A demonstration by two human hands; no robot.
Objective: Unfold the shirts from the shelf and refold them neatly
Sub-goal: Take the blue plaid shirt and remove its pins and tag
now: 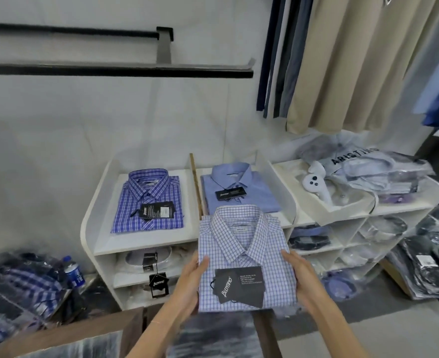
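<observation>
A folded light-blue checked shirt (241,244) with a black tag (239,286) is held up in front of the white shelf (146,244). My left hand (193,277) grips its left edge, thumb on top. My right hand (299,272) grips its right edge the same way. On the shelf top lie a folded blue plaid shirt (148,200) in the left bay and a folded plain blue shirt (239,187) in the middle bay, both tagged.
A white controller (316,182) and bagged shirts (368,166) fill the shelf's right side. Lower shelves hold packaged shirts. A water bottle (73,271) and bagged clothes lie on the floor left; more bags sit right. Trousers (342,60) hang above. A wooden edge (66,332) is near me.
</observation>
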